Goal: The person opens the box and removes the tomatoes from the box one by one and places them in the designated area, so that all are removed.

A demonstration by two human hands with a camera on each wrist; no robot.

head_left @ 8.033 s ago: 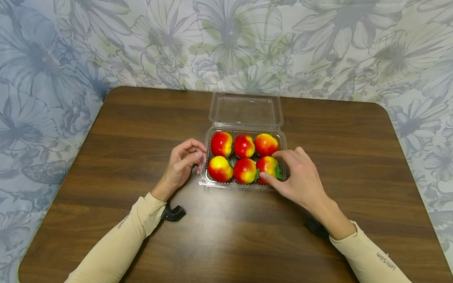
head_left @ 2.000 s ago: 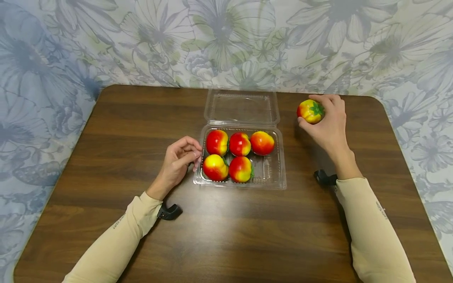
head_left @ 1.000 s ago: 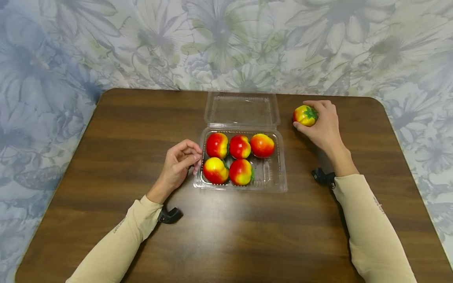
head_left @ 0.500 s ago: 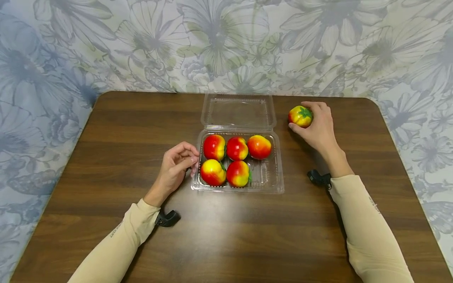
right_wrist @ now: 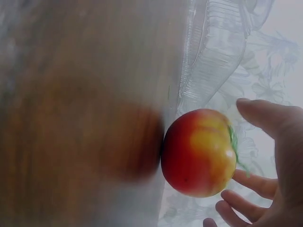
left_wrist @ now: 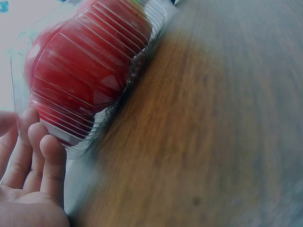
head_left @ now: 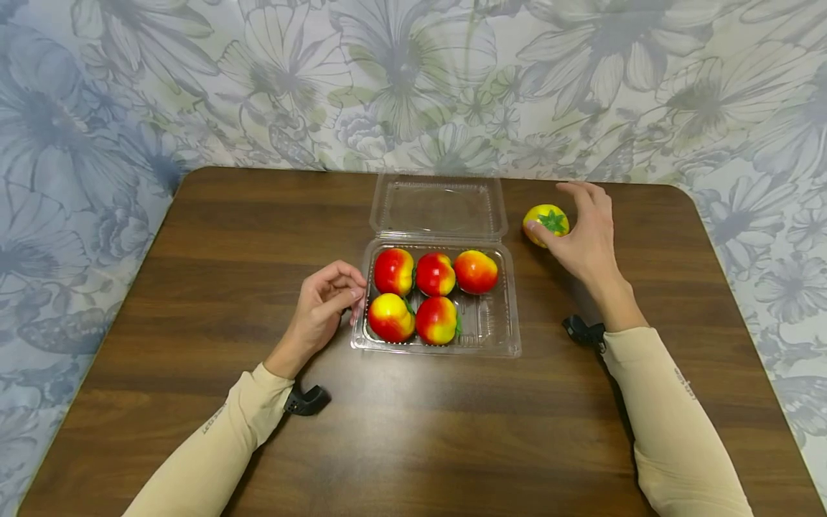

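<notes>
On the table right of the clear plastic container (head_left: 486, 343) rests a glossy red-and-yellow fruit (head_left: 541, 215), its green leafy cap facing my right hand (head_left: 584, 240). That hand's fingers are spread around the fruit's right side; the right wrist view shows gaps between the fruit (right_wrist: 199, 153) and the thumb (right_wrist: 265, 116). At the container's left edge, my left hand (head_left: 319, 309) holds the rim between thumb and index finger, the other fingers loosely bent. Several similar fruits (head_left: 436, 274) sit in two rows inside the container; its front right spot holds none.
The container's hinged lid (head_left: 439, 205) lies open towards the floral wall (head_left: 413, 86). Brown wood-grain tabletop (head_left: 413, 431) extends on both sides and in front. Dark wrist straps (head_left: 306, 400) hang under both forearms.
Since the earliest frame, my right hand has carried the front right fruit from the container to the table at the right. In the last half second its fingers opened off it. My left hand stayed.
</notes>
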